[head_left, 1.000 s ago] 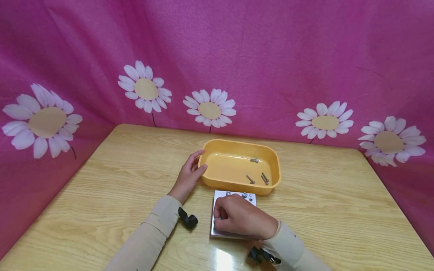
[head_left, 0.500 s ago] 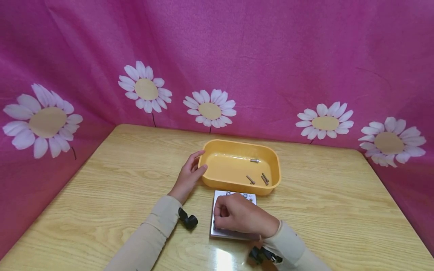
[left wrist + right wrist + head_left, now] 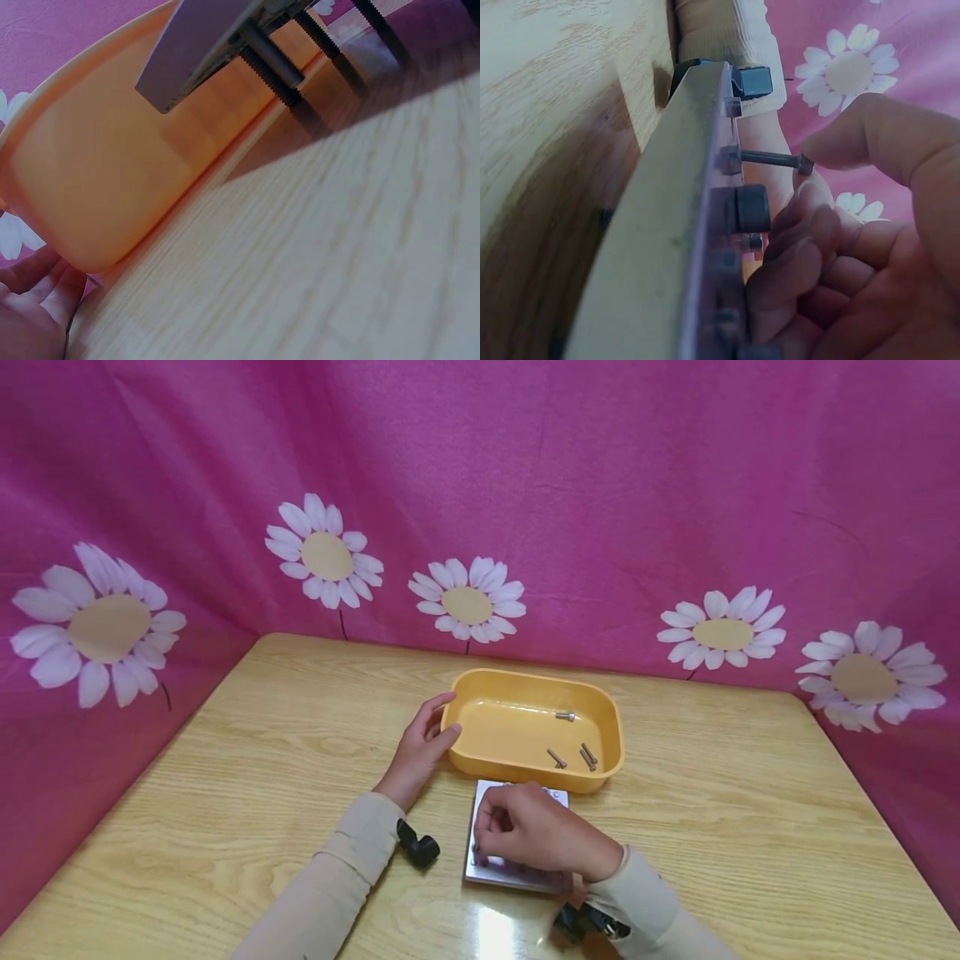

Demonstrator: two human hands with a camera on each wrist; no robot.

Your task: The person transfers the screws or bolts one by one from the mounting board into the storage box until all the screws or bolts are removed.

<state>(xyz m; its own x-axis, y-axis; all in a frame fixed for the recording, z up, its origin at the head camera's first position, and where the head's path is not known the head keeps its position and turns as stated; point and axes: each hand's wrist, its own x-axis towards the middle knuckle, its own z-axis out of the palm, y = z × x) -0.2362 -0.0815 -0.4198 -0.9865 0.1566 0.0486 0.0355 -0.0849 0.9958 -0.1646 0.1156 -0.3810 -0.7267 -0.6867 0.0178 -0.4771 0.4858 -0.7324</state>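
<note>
At the left end of a yellow plastic tray (image 3: 491, 767), my left hand (image 3: 414, 758) holds the rim with thumb and fingers. A metal plate (image 3: 501, 875) lies in front of the tray, and my right hand (image 3: 542, 828) is above it. In the right wrist view, thumb and finger pinch the head of a thin screw (image 3: 771, 158) that stands out from the plate's top face. A thicker socket-head screw (image 3: 752, 208) sits beside it. From the left wrist, threaded screw ends (image 3: 319, 34) show below the raised plate. My right hand hides much of the plate's top.
Inside the tray lie several loose screws, one (image 3: 566, 716) towards the back and others (image 3: 588, 757) near the front right. The wooden table (image 3: 735, 810) reaches back to a pink flowered curtain (image 3: 585, 510). Black wrist-camera mounts (image 3: 418, 845) sit at both sleeves.
My right hand has lifted and shifted slightly right, so a screw at the plate's left edge shows more. The left hand and tray stay together; the whole view has shifted a little.
</note>
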